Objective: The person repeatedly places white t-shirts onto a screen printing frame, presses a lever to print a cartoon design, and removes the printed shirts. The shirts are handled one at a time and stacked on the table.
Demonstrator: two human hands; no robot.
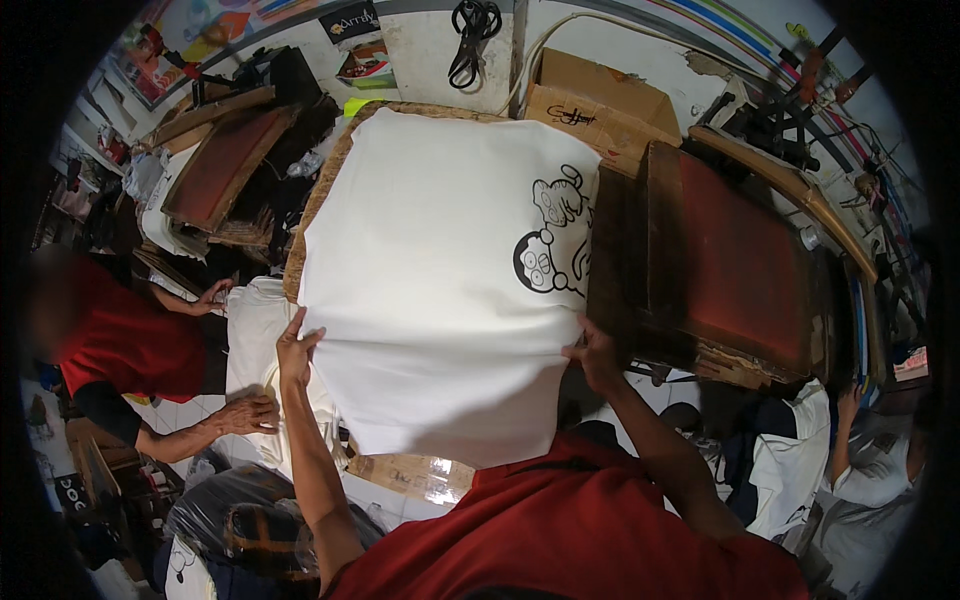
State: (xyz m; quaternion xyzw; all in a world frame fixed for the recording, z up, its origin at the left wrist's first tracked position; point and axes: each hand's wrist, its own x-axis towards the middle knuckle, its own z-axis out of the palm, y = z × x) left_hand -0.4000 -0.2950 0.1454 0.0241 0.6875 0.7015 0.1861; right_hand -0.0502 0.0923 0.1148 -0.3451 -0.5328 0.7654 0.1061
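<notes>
A white fabric panel (420,230) with black outlined cartoon figures (545,250) printed along its right side lies over a wooden table (425,478). Its near part sags in a fold toward me. My left hand (297,350) grips the panel's left edge, thumb and fingers closed on the cloth. Opposite it, my right hand (598,358) pinches the right edge just below the print. Between the two hands the cloth is stretched with a shallow crease. Parts of the fingers are hidden by the fabric.
At left, a co-worker in a red top (140,310) handles a pile of cream cloth (262,335). A red-topped press board (745,255) stands close on the right, a cardboard box (600,105) behind. Black plastic bundles (235,520) sit low left. Another person (880,460) is far right.
</notes>
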